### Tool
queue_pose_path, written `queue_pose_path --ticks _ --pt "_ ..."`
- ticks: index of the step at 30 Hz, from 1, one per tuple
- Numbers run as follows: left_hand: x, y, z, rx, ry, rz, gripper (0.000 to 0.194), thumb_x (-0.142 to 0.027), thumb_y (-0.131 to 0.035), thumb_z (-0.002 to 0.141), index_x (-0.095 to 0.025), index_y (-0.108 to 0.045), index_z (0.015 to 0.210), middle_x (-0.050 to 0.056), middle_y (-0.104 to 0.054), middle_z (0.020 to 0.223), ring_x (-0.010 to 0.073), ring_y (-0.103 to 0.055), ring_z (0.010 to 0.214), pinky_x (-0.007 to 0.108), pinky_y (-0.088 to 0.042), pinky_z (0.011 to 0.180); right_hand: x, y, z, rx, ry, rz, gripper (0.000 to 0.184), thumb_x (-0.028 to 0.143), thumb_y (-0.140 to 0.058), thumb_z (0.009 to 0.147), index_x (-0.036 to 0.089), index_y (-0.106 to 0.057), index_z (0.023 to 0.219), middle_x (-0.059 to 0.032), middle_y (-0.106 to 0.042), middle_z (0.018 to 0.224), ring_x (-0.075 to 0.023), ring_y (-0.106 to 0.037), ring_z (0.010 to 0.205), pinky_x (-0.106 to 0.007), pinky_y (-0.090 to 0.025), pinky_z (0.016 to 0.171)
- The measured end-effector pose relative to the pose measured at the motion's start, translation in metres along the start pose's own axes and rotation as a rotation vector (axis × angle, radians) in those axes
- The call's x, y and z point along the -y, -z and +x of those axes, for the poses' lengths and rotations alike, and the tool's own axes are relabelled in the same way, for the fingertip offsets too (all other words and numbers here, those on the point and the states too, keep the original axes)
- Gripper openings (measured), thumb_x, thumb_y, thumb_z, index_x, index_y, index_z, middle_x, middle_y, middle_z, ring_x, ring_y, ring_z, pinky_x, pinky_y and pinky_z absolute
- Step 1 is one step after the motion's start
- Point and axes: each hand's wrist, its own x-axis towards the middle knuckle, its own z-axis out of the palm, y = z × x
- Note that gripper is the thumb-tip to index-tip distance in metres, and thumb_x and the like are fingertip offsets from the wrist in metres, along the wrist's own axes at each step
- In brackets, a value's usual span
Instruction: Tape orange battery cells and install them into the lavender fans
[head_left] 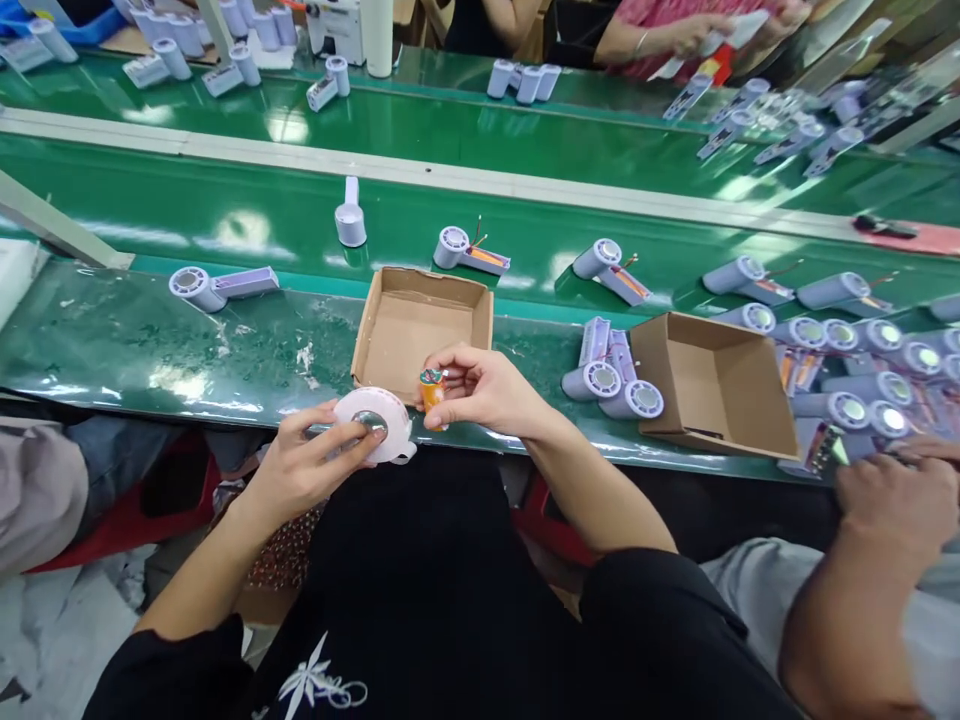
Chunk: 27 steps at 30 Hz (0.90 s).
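Observation:
My left hand (319, 455) is closed round a roll of white tape (351, 405), with fingers through its core. A loose end of tape hangs at the roll's right side. In my right hand (487, 390), between thumb and fingers, is a small orange cylindrical battery (433, 395) with a green circuit board on its top end. Both hands are close together at the bench's front edge, the battery just right of the roll. Directly behind them lies an open cardboard box (420, 325), its floor partly hidden by my right hand.
A fan housing with its handle (244, 283) lies left on the bench. Two more (600, 380) are beside a second cardboard box (720, 385). Several fan units (472, 250) lie along the green belt. A co-worker's hand (896, 490) is at right; others work across the line.

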Motion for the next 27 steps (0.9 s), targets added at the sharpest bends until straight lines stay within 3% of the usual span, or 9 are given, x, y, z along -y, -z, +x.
queue_pose_path --ticks 6,10,15,18,21,24,27 --pt "-0.002 -0.001 0.009 -0.046 -0.095 0.044 0.068 -0.013 -0.09 0.092 -0.04 -0.07 0.151 -0.002 -0.085 0.116 0.0248 -0.062 0.116 0.041 -0.063 0.115 0.002 -0.003 -0.012 -0.19 0.288 -0.429 0.077 0.082 -0.099 0.057 0.021 -0.082 0.101 -0.0008 -0.072 0.082 -0.0138 -0.055 0.064 -0.029 -0.047 0.06" --pt "-0.005 -0.003 0.017 -0.065 -0.108 0.048 0.058 -0.012 -0.092 0.091 -0.033 -0.077 0.143 0.0 -0.085 0.111 0.0231 -0.059 0.103 0.04 -0.062 0.113 -0.005 -0.006 -0.017 -0.258 0.439 -0.609 0.072 0.084 -0.09 0.072 0.021 -0.084 0.106 -0.0014 -0.07 0.077 -0.016 -0.059 0.066 -0.029 -0.051 0.065" --pt "-0.011 -0.006 0.028 -0.107 -0.096 0.071 0.057 -0.017 -0.093 0.091 -0.028 -0.076 0.145 0.002 -0.084 0.102 0.0242 -0.054 0.096 0.038 -0.061 0.105 -0.024 -0.021 -0.024 -0.349 0.496 -0.685 0.064 0.076 -0.089 0.082 0.02 -0.084 0.112 -0.0033 -0.074 0.078 -0.0173 -0.065 0.067 -0.03 -0.058 0.067" --pt "-0.012 -0.004 0.034 -0.117 -0.092 0.102 0.055 -0.018 -0.091 0.094 -0.029 -0.075 0.146 0.002 -0.085 0.103 0.0239 -0.053 0.096 0.037 -0.059 0.102 -0.027 -0.027 -0.03 -0.325 0.516 -0.673 0.061 0.07 -0.086 0.091 0.019 -0.083 0.124 -0.0104 -0.085 0.101 -0.0215 -0.077 0.083 -0.033 -0.066 0.078" --pt "-0.013 -0.005 0.039 -0.11 -0.079 0.133 0.056 -0.019 -0.089 0.096 -0.031 -0.073 0.148 0.002 -0.084 0.106 0.0244 -0.054 0.098 0.037 -0.057 0.103 -0.02 -0.022 -0.039 -0.229 0.49 -0.599 0.052 0.056 -0.079 0.103 0.021 -0.079 0.141 -0.0126 -0.085 0.131 -0.0241 -0.082 0.106 -0.033 -0.071 0.085" --pt "-0.02 -0.021 0.039 -0.271 -0.037 0.129 0.078 -0.021 -0.093 0.092 -0.04 -0.061 0.161 0.004 -0.077 0.119 0.0252 -0.057 0.11 0.036 -0.059 0.103 -0.01 -0.011 -0.046 -0.238 0.449 -0.514 0.041 0.045 -0.078 0.105 0.025 -0.081 0.14 -0.008 -0.086 0.126 -0.0212 -0.084 0.099 -0.03 -0.073 0.08" --pt "-0.035 -0.051 0.039 -0.508 0.138 -0.029 0.105 -0.05 -0.094 0.09 -0.041 -0.035 0.176 0.01 -0.064 0.139 0.0264 -0.063 0.12 0.04 -0.064 0.099 -0.001 -0.003 -0.051 -0.348 0.432 -0.41 0.043 0.048 -0.084 0.1 0.028 -0.083 0.137 -0.0061 -0.086 0.123 -0.0201 -0.084 0.089 -0.03 -0.074 0.073"
